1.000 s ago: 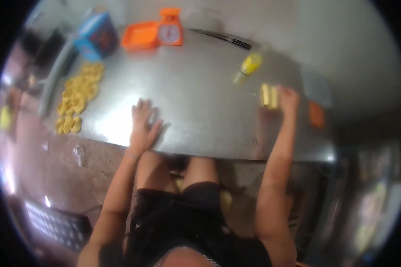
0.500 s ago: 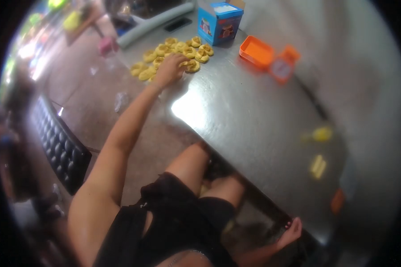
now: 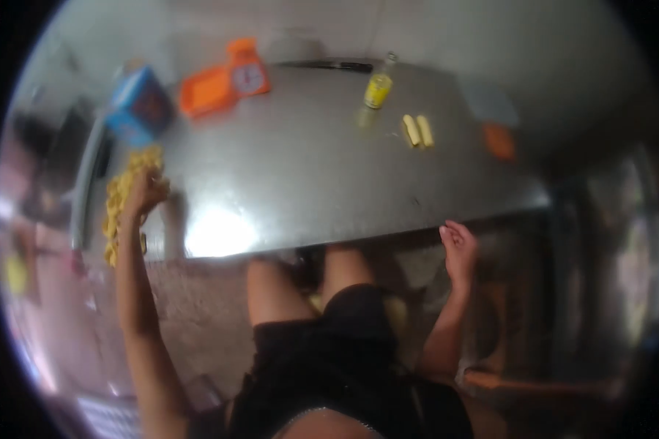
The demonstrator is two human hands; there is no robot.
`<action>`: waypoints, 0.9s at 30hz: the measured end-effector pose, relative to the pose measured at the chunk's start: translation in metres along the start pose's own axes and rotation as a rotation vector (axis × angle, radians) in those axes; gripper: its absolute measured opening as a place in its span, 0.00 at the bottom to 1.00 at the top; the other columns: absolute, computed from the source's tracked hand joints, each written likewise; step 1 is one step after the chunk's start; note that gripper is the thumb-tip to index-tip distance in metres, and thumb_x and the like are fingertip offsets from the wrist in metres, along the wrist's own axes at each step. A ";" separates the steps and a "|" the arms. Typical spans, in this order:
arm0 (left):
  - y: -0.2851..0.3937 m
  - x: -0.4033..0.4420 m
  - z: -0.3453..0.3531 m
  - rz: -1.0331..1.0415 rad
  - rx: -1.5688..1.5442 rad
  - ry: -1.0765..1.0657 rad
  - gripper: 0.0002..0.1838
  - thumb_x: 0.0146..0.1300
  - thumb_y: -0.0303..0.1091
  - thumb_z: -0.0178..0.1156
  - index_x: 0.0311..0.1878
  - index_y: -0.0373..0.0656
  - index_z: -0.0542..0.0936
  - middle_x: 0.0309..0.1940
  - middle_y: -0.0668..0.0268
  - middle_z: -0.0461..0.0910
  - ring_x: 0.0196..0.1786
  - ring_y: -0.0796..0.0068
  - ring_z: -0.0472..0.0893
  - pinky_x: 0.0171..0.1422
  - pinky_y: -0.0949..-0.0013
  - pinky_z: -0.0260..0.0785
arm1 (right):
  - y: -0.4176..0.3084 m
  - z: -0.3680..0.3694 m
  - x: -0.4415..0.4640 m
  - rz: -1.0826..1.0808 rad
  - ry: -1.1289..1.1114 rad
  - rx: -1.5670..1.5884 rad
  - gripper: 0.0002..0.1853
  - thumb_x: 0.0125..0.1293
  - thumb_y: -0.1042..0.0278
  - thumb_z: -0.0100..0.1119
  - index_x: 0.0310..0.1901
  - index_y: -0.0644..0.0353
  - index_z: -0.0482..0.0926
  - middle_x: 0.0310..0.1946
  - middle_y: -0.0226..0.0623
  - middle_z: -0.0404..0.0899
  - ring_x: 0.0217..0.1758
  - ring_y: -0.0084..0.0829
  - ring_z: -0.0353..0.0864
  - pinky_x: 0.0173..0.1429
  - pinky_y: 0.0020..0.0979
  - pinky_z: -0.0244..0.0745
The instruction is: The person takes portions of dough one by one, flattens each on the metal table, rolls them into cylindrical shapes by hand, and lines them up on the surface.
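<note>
My left hand [image 3: 146, 192] is over a cluster of yellow shaped dough pieces [image 3: 113, 212] at the table's left end. Its fingers point down among them and are blurred, so whether one is held is hidden. By the front edge of the metal table [image 3: 293, 161], my right hand [image 3: 458, 249] hovers palm up with loosely bent fingers and nothing visible in it. Two pale yellow dough sticks [image 3: 418, 132] lie side by side towards the right of the table.
Behind the dough pieces stands a blue box [image 3: 139, 106]. An orange tray [image 3: 206, 91] adjoins an orange kitchen scale [image 3: 249, 77] with a dial. A bottle with a yellow label [image 3: 378, 89] stands at the back. An orange-brown item [image 3: 499, 140] lies far right.
My view has swung from the left end to the middle of the table. My left hand remains at the dough pieces. More of my right hand and forearm shows at the front edge.
</note>
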State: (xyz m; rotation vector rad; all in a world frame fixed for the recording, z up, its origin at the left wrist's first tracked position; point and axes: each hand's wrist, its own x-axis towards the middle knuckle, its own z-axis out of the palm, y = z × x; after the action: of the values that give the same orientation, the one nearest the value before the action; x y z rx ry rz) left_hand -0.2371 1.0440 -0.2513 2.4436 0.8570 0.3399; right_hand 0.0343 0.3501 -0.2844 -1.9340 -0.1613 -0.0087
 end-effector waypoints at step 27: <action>0.258 -0.106 0.216 0.515 0.226 -0.039 0.34 0.76 0.40 0.53 0.83 0.42 0.69 0.85 0.60 0.66 0.91 0.42 0.49 0.89 0.23 0.36 | -0.070 0.208 0.020 -0.871 -0.573 -0.502 0.31 0.70 0.69 0.55 0.75 0.65 0.77 0.79 0.47 0.74 0.88 0.56 0.57 0.89 0.62 0.44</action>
State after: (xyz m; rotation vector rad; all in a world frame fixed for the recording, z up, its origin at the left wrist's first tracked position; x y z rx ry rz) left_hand -0.1032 0.7212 -0.2948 2.8539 0.2438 0.3919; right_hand 0.0312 0.5701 -0.2924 -2.1559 -1.4865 -0.0794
